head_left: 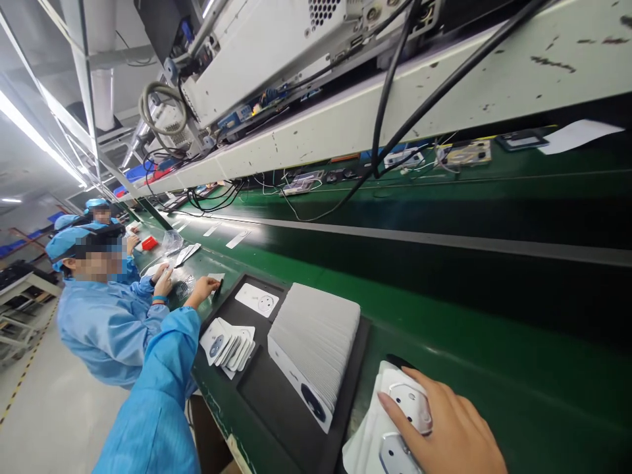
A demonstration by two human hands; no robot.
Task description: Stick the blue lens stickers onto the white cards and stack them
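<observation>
My right hand (447, 431) is at the bottom right, closed over the top white socket plate (409, 403) of a small pile (365, 441); the thumb runs under the plate's face and the fingers lie over its far edge. My left hand (201, 288), in a blue sleeve, reaches to the far left corner of a black tray (276, 395) and pinches a small white card (216, 277) lying on the green belt. In the tray stand a long row of white plates (316, 339), a fanned bunch of socket plates (230, 343) and a single socket plate (257, 299).
The green conveyor belt (444, 309) runs from right to far left. A white shelf (395, 99) with equipment boxes and hanging black cables (390, 85) overhangs it. A co-worker in a blue coat and cap (106, 322) sits close on my left, hands on the belt; more people sit beyond.
</observation>
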